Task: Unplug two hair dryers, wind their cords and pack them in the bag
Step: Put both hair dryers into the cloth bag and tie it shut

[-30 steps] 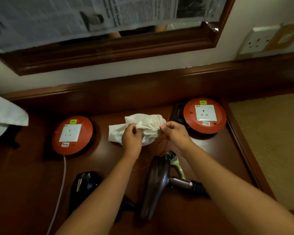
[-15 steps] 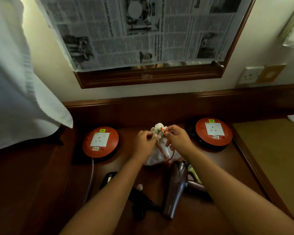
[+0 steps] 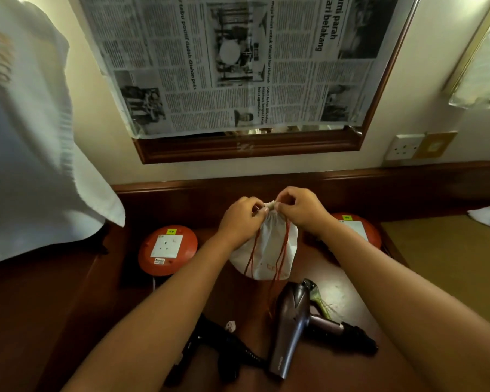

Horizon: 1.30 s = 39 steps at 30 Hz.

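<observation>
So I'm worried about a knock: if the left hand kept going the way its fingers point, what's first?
The left hand points right at the bag neck it pinches; just past that, the right hand. Depth is unclear.

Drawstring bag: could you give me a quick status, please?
Both hands, left and right, pinch the drawstring bag at its gathered neck. Both hair dryers lie unpacked on the desk.

Two hair dryers, one bag, two reels
</observation>
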Motion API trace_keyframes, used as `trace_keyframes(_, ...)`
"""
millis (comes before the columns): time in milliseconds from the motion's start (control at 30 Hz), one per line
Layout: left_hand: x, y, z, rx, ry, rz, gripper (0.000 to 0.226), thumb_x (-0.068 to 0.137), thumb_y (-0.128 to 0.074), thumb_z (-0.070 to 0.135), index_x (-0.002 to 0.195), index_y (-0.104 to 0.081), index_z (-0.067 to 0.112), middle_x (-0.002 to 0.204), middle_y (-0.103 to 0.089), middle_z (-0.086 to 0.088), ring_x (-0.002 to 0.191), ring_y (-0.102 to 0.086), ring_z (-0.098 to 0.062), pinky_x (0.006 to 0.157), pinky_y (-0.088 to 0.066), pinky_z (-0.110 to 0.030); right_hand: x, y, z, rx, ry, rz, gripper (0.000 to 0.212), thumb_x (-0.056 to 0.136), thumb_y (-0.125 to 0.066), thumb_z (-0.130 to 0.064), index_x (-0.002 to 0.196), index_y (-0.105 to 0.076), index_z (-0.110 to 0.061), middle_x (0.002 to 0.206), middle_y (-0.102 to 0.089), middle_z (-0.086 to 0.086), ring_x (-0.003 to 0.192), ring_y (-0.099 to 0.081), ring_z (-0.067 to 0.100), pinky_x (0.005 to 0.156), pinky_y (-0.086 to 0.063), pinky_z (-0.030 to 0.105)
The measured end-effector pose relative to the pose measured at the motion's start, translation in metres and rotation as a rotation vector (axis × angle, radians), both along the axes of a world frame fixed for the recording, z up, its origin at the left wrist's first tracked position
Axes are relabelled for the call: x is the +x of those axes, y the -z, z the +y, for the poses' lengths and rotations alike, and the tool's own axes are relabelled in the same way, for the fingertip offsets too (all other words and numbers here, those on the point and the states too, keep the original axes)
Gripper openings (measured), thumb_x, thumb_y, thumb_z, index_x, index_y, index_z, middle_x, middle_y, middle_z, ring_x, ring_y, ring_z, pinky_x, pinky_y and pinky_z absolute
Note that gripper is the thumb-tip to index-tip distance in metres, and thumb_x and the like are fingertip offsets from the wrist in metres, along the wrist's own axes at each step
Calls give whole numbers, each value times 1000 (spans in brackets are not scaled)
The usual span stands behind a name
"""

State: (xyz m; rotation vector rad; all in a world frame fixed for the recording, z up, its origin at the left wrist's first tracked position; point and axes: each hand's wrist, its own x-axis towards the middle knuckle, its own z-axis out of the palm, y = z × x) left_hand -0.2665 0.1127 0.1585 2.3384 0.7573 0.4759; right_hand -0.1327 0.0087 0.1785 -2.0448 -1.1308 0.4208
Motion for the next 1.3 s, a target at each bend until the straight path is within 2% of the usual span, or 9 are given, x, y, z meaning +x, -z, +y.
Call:
trace_keyframes(167,17,-14,3,-143,-55,49,18,92,-58,35,99,-63,19,88,-60,4,80,-55,-9,62,-45,-24,14,-9,7,26,48,83,4,84,-65,-20,86,-65,-15,82,-66,5,80,-65,22,70,-56,36)
trace_keyframes(300,26,-20,6,-181,-82,14,9,88,-64,29,86,-64,19,75,-58,7,70,-53,-8,53,-35,-21,21,-11,7,-49,-76,119,17,86,-64,-18,103,-60,-14,85,-68,10,75,-67,26,65,-57,37)
trace_keyframes(433,33,-17,3,-196,-73,4,8,88,-64,27,86,-66,19,78,-61,5,73,-57,-9,56,-39,-20,28,-16,10,-187,-195,-47,17,85,-64,-22,102,-64,-20,84,-63,-1,73,-61,13,58,-46,22)
trace_keyframes(600,33,-7,-2,-168,-103,-8,4,88,-64,22,85,-64,20,84,-62,3,81,-58,-14,63,-44,-22,27,-9,11,-253,-222,-186,14,88,-59,-27,99,-61,-19,84,-62,0,75,-60,19,66,-52,35)
trace_keyframes(700,32,5,-13,-67,-252,-17,11,88,-63,27,93,-54,26,101,-49,6,97,-51,-14,85,-41,-31,19,-1,8,-194,-158,-144,13,91,-55,-24,101,-60,-18,85,-63,3,75,-60,21,67,-53,38)
trace_keyframes(867,27,24,-21,-123,-308,64,24,92,-56,39,108,-59,22,114,-54,2,108,-49,-17,92,-41,-33,9,15,-1,-132,-106,-27,14,93,-53,-20,107,-56,-18,88,-63,3,78,-62,21,68,-55,37)
trace_keyframes(967,24,28,-23,-189,-238,-11,17,95,-55,26,104,-64,16,104,-62,-1,93,-57,-15,78,-51,-31,5,24,-3,-188,-139,-37,16,94,-52,-22,110,-51,-22,86,-63,4,74,-63,23,65,-56,38)
trace_keyframes(1067,20,28,-26,-147,-235,-54,7,93,-57,17,89,-62,14,88,-61,0,77,-56,-13,58,-41,-20,4,28,-4,-240,-150,-179,14,94,-51,-26,107,-54,-22,88,-60,2,75,-60,22,66,-53,39)
trace_keyframes(1300,13,23,-33,-140,-241,-83,14,91,-57,16,78,-57,12,69,-54,2,58,-46,-9,49,-34,-20,-7,38,-7,-106,-105,-341,18,92,-51,-28,86,-58,-13,85,-51,1,69,-51,21,57,-42,35)
